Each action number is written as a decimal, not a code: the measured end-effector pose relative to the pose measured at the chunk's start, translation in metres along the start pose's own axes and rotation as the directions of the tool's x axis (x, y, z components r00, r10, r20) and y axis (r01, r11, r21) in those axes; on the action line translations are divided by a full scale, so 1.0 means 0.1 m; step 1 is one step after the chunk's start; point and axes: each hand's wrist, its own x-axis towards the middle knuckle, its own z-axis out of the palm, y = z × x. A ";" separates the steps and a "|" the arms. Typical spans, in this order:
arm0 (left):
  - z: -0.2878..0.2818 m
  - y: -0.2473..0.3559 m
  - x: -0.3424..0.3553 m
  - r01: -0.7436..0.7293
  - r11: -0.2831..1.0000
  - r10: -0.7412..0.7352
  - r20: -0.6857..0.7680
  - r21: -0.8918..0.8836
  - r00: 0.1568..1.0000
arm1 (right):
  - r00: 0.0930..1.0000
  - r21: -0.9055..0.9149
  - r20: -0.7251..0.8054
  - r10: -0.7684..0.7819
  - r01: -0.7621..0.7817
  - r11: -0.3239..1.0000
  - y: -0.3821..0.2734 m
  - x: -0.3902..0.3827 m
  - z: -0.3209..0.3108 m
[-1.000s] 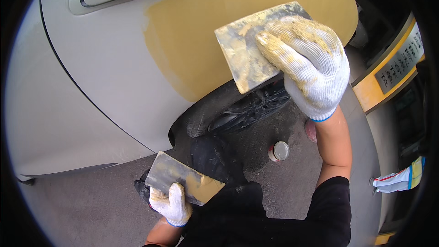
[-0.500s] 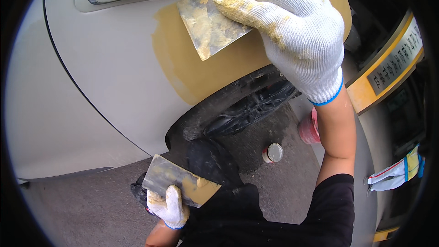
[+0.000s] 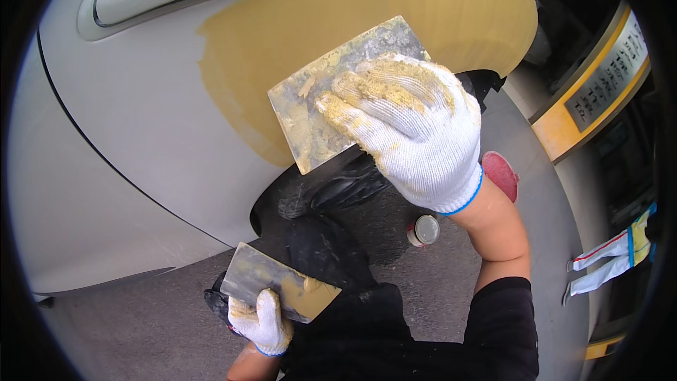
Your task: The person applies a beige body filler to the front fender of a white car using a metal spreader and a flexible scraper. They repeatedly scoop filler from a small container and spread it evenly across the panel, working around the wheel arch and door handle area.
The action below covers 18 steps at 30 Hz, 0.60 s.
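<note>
Where the pale car (image 3: 141,127) fills the upper left: it's the big backdrop, its side curving away beyond both hands.
Tan patch (image 3: 352,0): streaked across that side above the wheel arch (image 3: 256,220), ragged along its left edge.
Right hand (image 3: 416,123): gloved, fingers caked, and it's gripping the broad plate, fingers bent over the near face, perhaps to spread pressure evenly.
Broad plate (image 3: 303,113): smeared all over, slanting across the patch's lower part; whether it touches the car, I can't tell.
Lower plate (image 3: 282,279): smeared face up, paste (image 3: 310,296) gathered towards its right end, tilted little enough, it seems, to keep that load aboard.
Left hand (image 3: 261,324): gloved, holding the lower plate by its near edge, thumb on the face, leaving the pasted end clear.
Red container (image 3: 501,176): beyond the right forearm (image 3: 490,222), partly hidden.
Tin (image 3: 425,231): upright on the floor (image 3: 141,324), near enough, I'd judge, for easy reach.
</note>
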 end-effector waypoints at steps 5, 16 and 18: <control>0.04 0.04 0.00 -0.016 0.999 0.017 -0.012 0.028 1.000 | 0.997 0.028 0.005 0.072 -0.072 0.997 -0.10 -0.23 0.07; 0.19 0.23 0.01 -0.020 0.996 0.020 0.000 0.089 1.000 | 0.995 0.112 0.023 0.093 -0.095 0.989 -0.19 -0.85 0.35; 0.24 0.26 0.00 -0.034 0.996 0.034 -0.001 0.078 0.999 | 0.993 0.156 -0.077 0.092 -0.079 0.984 -0.15 -0.92 0.44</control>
